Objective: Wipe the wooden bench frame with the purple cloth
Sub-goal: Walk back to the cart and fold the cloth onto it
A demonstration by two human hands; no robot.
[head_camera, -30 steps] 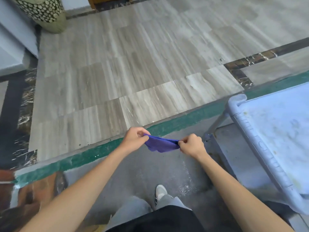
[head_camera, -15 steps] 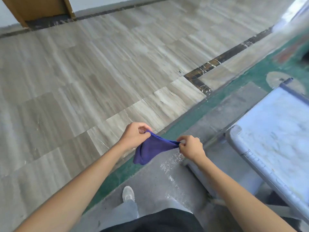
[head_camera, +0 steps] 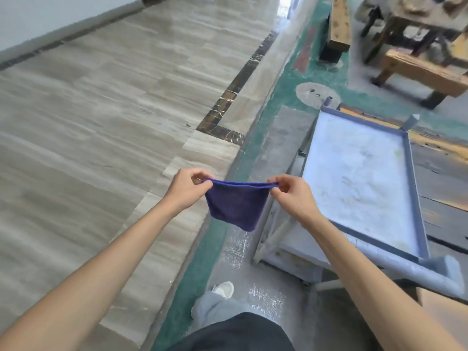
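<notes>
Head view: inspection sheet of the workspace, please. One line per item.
Surface: grey concrete floor with a green painted strip, beige tiles to the left.
Job's things: purple cloth held up in the air, hanging spread; wooden bench frame far off at upper right, untouched.
Clutter: dusty blue-rimmed cart right of the hands.
Grippers: left hand pinches the cloth's left top corner; right hand pinches the right top corner.
Cables: nothing seen.
Surroundings: more wooden furniture at top right, blurred; the person's shoe below.
</notes>
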